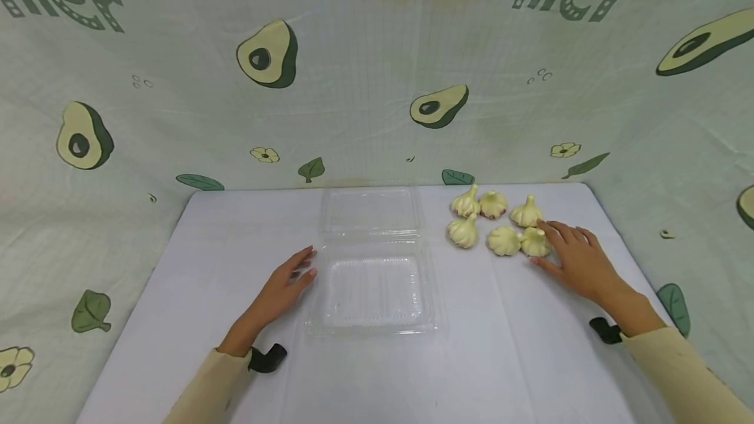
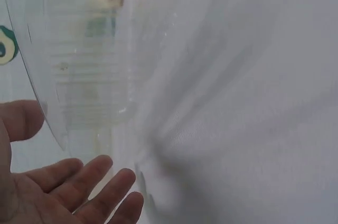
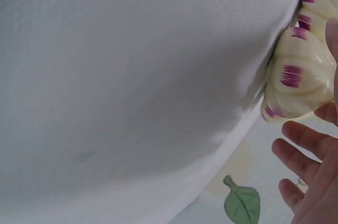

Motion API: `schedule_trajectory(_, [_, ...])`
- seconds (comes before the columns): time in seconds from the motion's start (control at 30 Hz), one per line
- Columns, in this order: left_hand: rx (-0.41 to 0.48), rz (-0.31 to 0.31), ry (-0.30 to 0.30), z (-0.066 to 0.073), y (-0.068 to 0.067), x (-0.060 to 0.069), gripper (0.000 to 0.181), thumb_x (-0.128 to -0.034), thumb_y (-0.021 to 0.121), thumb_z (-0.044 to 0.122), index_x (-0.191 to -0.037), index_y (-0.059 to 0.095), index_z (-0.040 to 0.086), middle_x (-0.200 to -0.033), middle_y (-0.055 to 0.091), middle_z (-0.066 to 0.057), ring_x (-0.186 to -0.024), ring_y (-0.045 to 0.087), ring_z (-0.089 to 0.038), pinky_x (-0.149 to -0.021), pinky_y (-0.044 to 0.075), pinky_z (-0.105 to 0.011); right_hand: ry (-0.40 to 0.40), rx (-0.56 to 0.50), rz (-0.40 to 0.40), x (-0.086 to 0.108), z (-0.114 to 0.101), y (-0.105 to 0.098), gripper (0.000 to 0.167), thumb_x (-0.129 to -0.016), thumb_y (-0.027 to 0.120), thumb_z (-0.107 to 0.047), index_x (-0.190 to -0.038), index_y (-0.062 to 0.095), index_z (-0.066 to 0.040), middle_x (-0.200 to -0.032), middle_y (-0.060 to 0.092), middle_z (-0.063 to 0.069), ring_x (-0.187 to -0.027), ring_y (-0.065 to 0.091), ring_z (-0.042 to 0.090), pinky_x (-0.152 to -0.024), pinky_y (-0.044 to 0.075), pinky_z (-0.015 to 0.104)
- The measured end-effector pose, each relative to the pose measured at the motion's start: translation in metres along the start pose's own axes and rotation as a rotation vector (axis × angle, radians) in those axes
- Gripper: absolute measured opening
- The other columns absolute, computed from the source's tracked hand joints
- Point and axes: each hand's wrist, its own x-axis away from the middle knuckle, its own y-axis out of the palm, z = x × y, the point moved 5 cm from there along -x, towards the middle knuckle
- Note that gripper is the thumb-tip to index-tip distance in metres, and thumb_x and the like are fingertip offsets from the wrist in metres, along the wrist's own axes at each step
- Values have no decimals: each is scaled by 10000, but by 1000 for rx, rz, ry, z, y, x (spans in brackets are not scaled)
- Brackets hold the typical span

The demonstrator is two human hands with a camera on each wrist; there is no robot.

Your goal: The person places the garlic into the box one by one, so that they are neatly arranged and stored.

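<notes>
A clear plastic clamshell container (image 1: 377,329) lies with its lid (image 1: 371,211) folded back, away from the person. My left hand (image 1: 287,288) is beside the container's left edge, thumb and fingers spread; whether it touches the rim cannot be told. In the left wrist view the hand (image 2: 79,192) shows below the clear plastic wall (image 2: 90,76). My right hand (image 1: 580,260) reaches over the nearest right garlic bulb (image 1: 535,241), thumb and forefinger on either side of it. The right wrist view shows purple-streaked garlic (image 3: 298,76) by the loosely extended fingers of this hand (image 3: 311,166).
More garlic bulbs are grouped at the back right: one bulb (image 1: 526,212) behind the right hand's fingertips, another (image 1: 503,241) to its left, and one (image 1: 462,232) nearer the container. White cloth covers the table (image 1: 471,358). An avocado-print curtain (image 1: 353,116) hangs behind it.
</notes>
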Motion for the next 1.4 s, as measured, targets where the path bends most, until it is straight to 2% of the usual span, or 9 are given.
schedule_trajectory(0.2, [48,42,-22,6,0,0,551,-1084,603,126,-1575,425,-48,-1522,556,-233,-1331,582,-409,-1077,507,-543,2,9,18,-1,-2,-3,800,-871,869,-240,-1500,473,56,-1373,540,318,-1214,529,560,-1038,365,742])
schedule_trajectory(0.3, [73,57,-51,8,-1,0,544,-1071,622,104,-1566,447,-40,-1481,598,-221,-1284,619,-375,-1015,540,-453,7,11,18,-1,-3,-3,786,-867,874,-239,-1483,491,62,-1361,552,320,-1211,529,563,-1031,373,744])
schedule_trajectory(0.43, [135,80,-122,9,-1,2,547,-1046,639,85,-1555,474,-26,-1424,627,-225,-1164,669,-330,-885,571,-310,18,15,9,-1,-4,-2,762,-876,871,-257,-1463,510,67,-1346,570,319,-1215,533,557,-1031,376,736])
schedule_trajectory(0.57, [220,99,-187,10,1,4,548,-1022,642,53,-1543,491,-27,-1370,633,-245,-972,686,-252,-751,584,-237,25,13,3,-1,-5,-1,740,-878,872,-262,-1436,526,80,-1324,586,321,-1209,540,549,-1027,381,732])
schedule_trajectory(0.7, [254,122,-228,11,1,5,540,-1007,650,31,-1527,515,-24,-1307,646,-241,-859,671,-197,-701,576,-219,26,12,8,-1,-6,-1,732,-873,877,-257,-1417,534,93,-1314,591,324,-1198,547,549,-1023,388,732])
schedule_trajectory(1.0, [305,153,-304,11,2,4,520,-1010,656,21,-1517,541,-2,-1233,637,-205,-813,664,-167,-674,587,-235,28,4,16,-4,-5,-1,685,-869,876,-234,-1362,541,104,-1272,605,333,-1161,566,557,-1000,408,734])
schedule_trajectory(1.4, [365,169,-318,13,2,5,496,-1010,668,31,-1491,559,-24,-1201,647,-187,-796,653,-179,-648,584,-252,15,16,51,-3,-5,-1,664,-848,892,-219,-1325,557,97,-1222,629,317,-1127,586,548,-965,429,727])
